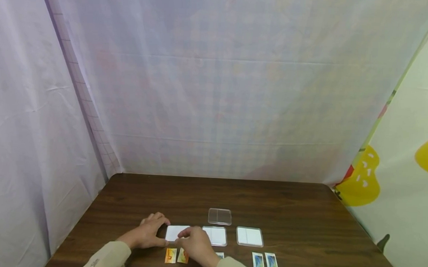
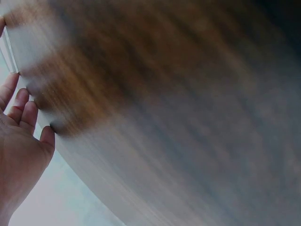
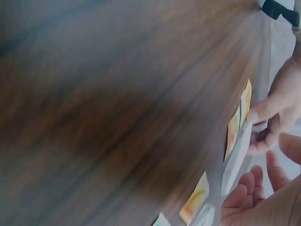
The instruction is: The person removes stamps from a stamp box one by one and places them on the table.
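Note:
A flat case with a white insert [image 1: 173, 233] lies at the left of a row on the table. My left hand [image 1: 148, 230] holds this case at its left end, thumb at the near corner and a fingertip at the far corner. Over the right part of the case is my right hand [image 1: 196, 242], loosely bent, with nothing visible between thumb and fingers. Two small orange picture cards [image 1: 171, 255] lie just in front of the case. The right wrist view shows the left thumb against the case's edge [image 3: 235, 162].
Two more white-filled cases, a middle one [image 1: 217, 236] and a right one [image 1: 249, 236], continue the row. Behind them lies a transparent cover [image 1: 220, 216]. A pair of blue-green picture cards [image 1: 258, 262] sits at front right; another card [image 1: 220, 255] is partly hidden by the right arm.

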A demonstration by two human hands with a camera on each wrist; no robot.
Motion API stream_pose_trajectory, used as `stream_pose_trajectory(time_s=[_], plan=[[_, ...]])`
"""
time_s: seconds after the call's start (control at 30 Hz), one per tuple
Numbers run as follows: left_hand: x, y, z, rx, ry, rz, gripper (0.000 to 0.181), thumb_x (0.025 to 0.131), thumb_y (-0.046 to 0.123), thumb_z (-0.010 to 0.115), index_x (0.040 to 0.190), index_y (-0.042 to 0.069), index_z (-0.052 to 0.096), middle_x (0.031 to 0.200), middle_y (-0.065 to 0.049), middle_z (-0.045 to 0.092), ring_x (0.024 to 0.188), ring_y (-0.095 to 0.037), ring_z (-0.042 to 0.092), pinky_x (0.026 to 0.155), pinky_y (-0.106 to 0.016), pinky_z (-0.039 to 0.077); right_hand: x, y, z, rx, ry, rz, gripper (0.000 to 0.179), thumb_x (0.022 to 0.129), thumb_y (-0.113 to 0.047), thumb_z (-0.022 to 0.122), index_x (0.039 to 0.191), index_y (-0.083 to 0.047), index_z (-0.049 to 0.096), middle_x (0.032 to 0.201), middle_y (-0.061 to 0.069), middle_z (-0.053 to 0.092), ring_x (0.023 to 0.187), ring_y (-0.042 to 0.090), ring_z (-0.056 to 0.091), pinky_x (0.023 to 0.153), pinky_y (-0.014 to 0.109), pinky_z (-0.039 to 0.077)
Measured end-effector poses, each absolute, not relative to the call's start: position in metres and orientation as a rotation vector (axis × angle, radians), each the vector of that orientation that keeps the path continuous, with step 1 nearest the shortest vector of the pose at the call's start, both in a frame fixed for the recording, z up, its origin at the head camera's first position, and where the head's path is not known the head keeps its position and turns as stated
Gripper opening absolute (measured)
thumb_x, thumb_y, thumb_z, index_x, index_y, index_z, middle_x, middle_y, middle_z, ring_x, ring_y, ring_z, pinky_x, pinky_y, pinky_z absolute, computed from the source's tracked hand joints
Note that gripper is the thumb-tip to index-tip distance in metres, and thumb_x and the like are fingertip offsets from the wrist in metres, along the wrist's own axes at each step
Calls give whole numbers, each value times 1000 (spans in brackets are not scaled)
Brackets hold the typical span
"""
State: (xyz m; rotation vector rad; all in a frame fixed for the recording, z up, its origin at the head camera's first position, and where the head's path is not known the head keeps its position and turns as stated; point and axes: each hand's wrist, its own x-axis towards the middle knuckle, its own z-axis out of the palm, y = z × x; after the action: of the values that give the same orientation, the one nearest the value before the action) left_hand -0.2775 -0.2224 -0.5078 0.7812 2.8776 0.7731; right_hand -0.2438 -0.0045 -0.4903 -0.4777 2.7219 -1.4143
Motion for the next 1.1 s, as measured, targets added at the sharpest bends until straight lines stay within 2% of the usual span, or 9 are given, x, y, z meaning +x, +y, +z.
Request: stream_pose_trajectory(time_s=[0.17, 0.33, 0.47, 0.57, 0.73, 0.93, 1.1], plan=[[-278, -223, -507, 775, 2868, 779, 52, 77, 34, 81, 116, 9, 58, 119, -7, 48, 112, -34, 45, 94, -62, 33, -252, 6, -489, -540, 2717, -1412, 17, 80, -18, 78, 92, -6, 76, 78, -2, 64, 70, 12, 54, 63, 32, 45], [-279, -223, -507, 762, 2866, 768, 52, 77, 35, 81, 116, 9, 58, 120, -6, 48, 112, -32, 45, 94, -59, 34, -262, 21, -488, -589, 2740, -1373, 22, 82, -20, 79, 98, -6, 75, 90, 1, 63, 80, 15, 56, 71, 36, 48], [-279, -223, -507, 758, 2857, 763, 52, 77, 35, 81, 117, 9, 58, 120, -7, 48, 113, -33, 44, 95, -58, 33, -271, 35, -487, -580, 2742, -1372, 23, 84, -21, 77, 100, -5, 74, 94, 5, 62, 81, 18, 56, 70, 38, 47], [-279, -223, -506, 758, 2847, 765, 52, 78, 34, 81, 117, 9, 58, 121, -8, 48, 114, -34, 44, 95, -59, 33, -279, 46, -486, -579, 2768, -1355, 24, 84, -20, 77, 102, -4, 74, 99, 9, 62, 83, 21, 57, 72, 40, 48], [-280, -224, -506, 766, 2844, 760, 51, 79, 34, 81, 117, 9, 58, 121, -8, 48, 113, -35, 44, 95, -59, 33, -294, 64, -485, -636, 2823, -1313, 29, 84, -21, 78, 105, -2, 73, 113, 17, 65, 94, 31, 62, 82, 46, 50], [-281, -224, -508, 768, 2849, 756, 52, 79, 36, 81, 117, 9, 58, 121, -8, 48, 113, -34, 44, 94, -58, 33, -307, 85, -483, -657, 2868, -1240, 34, 83, -22, 79, 110, -3, 73, 108, 11, 65, 90, 25, 57, 79, 42, 47], [-281, -224, -509, 767, 2850, 752, 52, 78, 36, 81, 116, 9, 58, 120, -8, 48, 114, -34, 44, 95, -59, 33, -320, 104, -485, -698, 2868, -1211, 35, 82, -19, 79, 111, -1, 73, 106, 14, 64, 93, 29, 57, 80, 45, 46]])
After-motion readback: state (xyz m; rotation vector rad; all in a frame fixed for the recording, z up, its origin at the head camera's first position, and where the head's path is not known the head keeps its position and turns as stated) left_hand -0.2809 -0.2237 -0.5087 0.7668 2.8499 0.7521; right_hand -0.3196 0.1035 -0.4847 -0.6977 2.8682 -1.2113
